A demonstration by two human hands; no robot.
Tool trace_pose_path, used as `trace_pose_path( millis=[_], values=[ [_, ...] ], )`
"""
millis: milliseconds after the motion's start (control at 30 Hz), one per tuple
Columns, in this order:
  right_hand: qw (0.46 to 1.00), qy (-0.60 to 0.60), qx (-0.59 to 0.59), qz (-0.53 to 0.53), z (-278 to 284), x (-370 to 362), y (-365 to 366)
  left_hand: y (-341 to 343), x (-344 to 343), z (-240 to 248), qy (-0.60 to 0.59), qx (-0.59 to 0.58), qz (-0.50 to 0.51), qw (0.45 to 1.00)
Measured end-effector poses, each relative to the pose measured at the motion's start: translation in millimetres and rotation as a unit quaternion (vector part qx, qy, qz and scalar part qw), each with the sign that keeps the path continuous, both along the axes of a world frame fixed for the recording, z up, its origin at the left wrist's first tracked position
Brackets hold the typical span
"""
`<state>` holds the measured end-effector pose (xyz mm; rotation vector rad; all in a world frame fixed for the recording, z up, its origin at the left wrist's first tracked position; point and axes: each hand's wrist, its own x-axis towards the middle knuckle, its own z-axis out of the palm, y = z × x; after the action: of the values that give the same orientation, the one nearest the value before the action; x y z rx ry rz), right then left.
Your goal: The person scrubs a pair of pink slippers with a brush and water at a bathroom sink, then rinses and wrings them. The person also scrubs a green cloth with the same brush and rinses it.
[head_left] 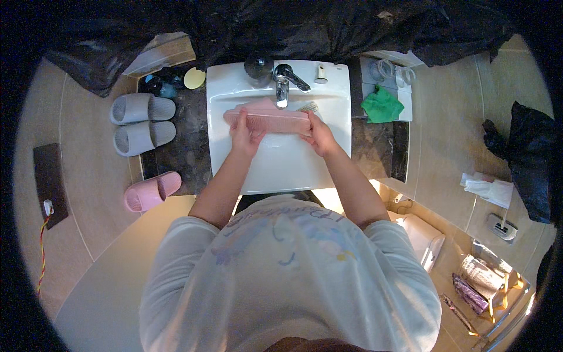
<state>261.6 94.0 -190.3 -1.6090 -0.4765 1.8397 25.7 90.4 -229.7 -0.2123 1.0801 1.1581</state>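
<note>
Slipper point(272, 122) of pink, textured material, held sideways in both hands over a white rectangular washbasin point(275, 169)
The left hand point(245, 137) has its fingers partly curled around the slipper's left portion; the right hand point(319, 136) grips its right end, near the shiny chrome single-lever tap point(282, 89).

2 forearms point(224, 182) reach forward — left fingers point(256, 138) and right fingers point(310, 139) gripping.

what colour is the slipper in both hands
The held slipper is pink; it shows best in the head view.
</note>
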Motion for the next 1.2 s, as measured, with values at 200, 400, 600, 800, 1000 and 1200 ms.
trace_pose_path(
  millis=[200, 400, 600, 800, 1000, 1200],
  values=[
    [0.978, 0.156, -0.050, -0.132, -22, -40, 23, -9, -19, 20, 0.040, 0.054, 0.011, 0.998],
    [0.963, 0.215, -0.085, -0.135, -52, -74, 44, -28, -38, 36, 0.121, 0.124, 0.045, 0.984],
    [0.965, 0.227, -0.067, -0.116, -25, -81, 52, -39, -44, 65, 0.135, 0.187, 0.049, 0.972],
    [0.950, 0.270, -0.003, -0.154, -28, -52, 38, -44, -62, 62, -0.078, 0.157, 0.030, 0.984],
    [0.942, 0.251, 0.053, -0.217, -35, -25, 27, -27, -30, 51, 0.334, 0.040, -0.169, 0.926],
    [0.931, 0.227, 0.077, -0.277, -20, 1, 19, -12, -32, -44, 0.476, 0.133, -0.291, 0.819]
  ],
)
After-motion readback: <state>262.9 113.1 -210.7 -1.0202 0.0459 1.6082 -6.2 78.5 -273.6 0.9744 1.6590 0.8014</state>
